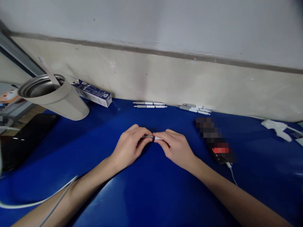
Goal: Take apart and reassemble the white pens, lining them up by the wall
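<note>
A grey-and-white pen (157, 137) lies level between my two hands above the blue tabletop. My left hand (129, 143) is closed on its grey part, thumb and fingers pinched together. On the white part, my right hand (176, 146) is closed in a similar pinch, its fingertips close to those of the left. Both outer ends of the pen are hidden by the fingers. Beyond my hands, near the wall, two similar pens (150, 106) lie side by side, and several more pens (195, 109) lie in a loose group to their right.
A beige tumbler (73, 102) with a straw stands at the left, beside a blue-and-white box (92, 93). A black phone-like object (30, 137) lies near the left edge. Right of my hands is a dark device (219, 156) with a cable. White crumpled material (278, 128) lies far right.
</note>
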A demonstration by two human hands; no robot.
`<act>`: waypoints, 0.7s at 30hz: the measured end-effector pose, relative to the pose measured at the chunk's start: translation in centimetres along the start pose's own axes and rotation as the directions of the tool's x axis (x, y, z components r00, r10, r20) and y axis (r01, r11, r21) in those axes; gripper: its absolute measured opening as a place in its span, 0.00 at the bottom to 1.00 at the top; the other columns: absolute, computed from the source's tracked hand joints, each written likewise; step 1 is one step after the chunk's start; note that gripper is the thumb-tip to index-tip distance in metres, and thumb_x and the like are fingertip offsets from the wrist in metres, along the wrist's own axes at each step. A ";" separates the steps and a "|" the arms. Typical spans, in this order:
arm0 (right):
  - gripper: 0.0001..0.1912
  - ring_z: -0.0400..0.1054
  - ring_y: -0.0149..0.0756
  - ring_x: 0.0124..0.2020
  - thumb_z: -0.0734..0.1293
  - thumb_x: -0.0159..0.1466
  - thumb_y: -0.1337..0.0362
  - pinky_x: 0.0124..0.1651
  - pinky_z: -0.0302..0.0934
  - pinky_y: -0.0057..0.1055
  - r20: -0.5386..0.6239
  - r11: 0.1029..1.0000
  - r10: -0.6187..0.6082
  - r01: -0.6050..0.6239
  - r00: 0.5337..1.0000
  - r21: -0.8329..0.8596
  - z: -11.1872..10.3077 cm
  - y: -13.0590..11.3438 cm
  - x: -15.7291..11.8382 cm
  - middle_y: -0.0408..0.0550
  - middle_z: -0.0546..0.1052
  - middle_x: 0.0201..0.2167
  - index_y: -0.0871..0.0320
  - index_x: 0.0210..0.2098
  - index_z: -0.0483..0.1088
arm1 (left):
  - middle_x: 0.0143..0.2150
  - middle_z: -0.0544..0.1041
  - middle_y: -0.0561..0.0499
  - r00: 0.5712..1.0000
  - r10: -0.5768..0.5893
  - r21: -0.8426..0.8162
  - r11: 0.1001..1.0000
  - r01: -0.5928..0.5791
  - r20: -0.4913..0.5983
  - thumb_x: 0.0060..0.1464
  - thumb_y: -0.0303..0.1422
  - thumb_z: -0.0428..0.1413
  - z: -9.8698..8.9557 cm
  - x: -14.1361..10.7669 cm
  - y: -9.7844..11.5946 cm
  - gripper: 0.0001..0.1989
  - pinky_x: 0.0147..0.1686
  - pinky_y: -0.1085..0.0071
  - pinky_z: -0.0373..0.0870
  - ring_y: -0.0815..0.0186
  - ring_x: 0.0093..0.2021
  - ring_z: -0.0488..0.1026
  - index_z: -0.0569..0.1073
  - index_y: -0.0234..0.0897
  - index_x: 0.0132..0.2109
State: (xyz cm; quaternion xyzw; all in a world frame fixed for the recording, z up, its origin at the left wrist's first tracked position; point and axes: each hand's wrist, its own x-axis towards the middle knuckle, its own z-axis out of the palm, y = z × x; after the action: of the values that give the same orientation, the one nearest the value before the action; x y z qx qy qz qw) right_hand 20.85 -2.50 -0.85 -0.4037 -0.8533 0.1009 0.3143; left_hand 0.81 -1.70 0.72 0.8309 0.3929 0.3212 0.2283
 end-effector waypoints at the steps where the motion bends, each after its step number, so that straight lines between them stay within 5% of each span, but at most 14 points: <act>1: 0.08 0.68 0.33 0.34 0.60 0.67 0.68 0.40 0.63 0.31 -0.004 1.000 0.003 -0.003 1.000 0.019 0.0 0.0 0.0 0.45 0.78 0.38 0.57 0.44 0.69 | 0.37 0.75 0.52 1.000 0.023 -0.010 1.000 -0.023 -0.012 0.62 0.30 0.51 0.0 0.0 0.0 0.06 0.39 0.70 0.64 0.67 0.37 0.67 0.72 0.38 0.41; 4: 0.08 0.70 0.33 0.36 0.60 0.67 0.69 0.41 0.63 0.31 -0.015 0.999 0.013 -0.012 1.000 0.052 0.0 0.0 0.1 0.46 0.77 0.37 0.58 0.43 0.69 | 0.39 0.75 0.51 0.999 0.023 -0.011 1.000 -0.023 -0.038 0.61 0.32 0.53 0.0 0.0 0.1 0.06 0.41 0.69 0.65 0.66 0.40 0.68 0.72 0.38 0.44; 9: 0.09 0.70 0.33 0.36 0.60 0.67 0.67 0.40 0.63 0.31 -0.012 0.997 0.067 -0.067 0.998 0.026 0.0 -0.1 0.1 0.47 0.77 0.35 0.57 0.44 0.70 | 0.31 0.74 0.53 0.974 -0.211 0.058 0.975 0.216 -0.076 0.63 0.36 0.50 0.0 -0.1 0.1 0.09 0.33 0.70 0.64 0.67 0.32 0.69 0.73 0.39 0.41; 14: 0.09 0.70 0.34 0.36 0.60 0.67 0.66 0.39 0.63 0.31 -0.042 0.996 0.084 -0.083 0.996 0.018 0.1 0.0 0.0 0.47 0.77 0.35 0.57 0.44 0.71 | 0.41 0.74 0.51 0.997 -0.061 -0.019 0.998 0.060 -0.042 0.60 0.33 0.53 -0.3 0.1 -0.1 0.05 0.42 0.67 0.65 0.65 0.42 0.69 0.71 0.38 0.42; 18: 0.09 0.70 0.34 0.36 0.60 0.67 0.67 0.40 0.63 0.32 -0.034 0.997 0.076 -0.074 0.997 0.035 0.1 0.1 0.0 0.47 0.77 0.35 0.57 0.44 0.70 | 0.34 0.74 0.53 0.969 -0.242 -0.025 0.970 0.242 -0.046 0.62 0.37 0.51 -0.2 0.1 -0.2 0.08 0.33 0.70 0.64 0.67 0.35 0.69 0.72 0.40 0.42; 21: 0.09 0.70 0.34 0.36 0.60 0.67 0.67 0.40 0.63 0.31 -0.037 0.997 0.067 -0.065 0.997 0.047 0.2 0.1 0.0 0.47 0.77 0.35 0.57 0.44 0.70 | 0.35 0.74 0.53 0.984 -0.175 -0.040 0.984 0.175 -0.015 0.63 0.34 0.50 -0.3 0.1 -0.3 0.08 0.38 0.69 0.65 0.67 0.37 0.69 0.72 0.39 0.39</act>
State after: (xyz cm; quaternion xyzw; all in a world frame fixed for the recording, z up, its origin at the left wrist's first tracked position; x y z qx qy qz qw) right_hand 20.84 -2.42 -1.04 -0.4262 -0.8308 0.1229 0.3363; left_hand 0.51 -1.43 0.77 0.7857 0.4601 0.3149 0.2680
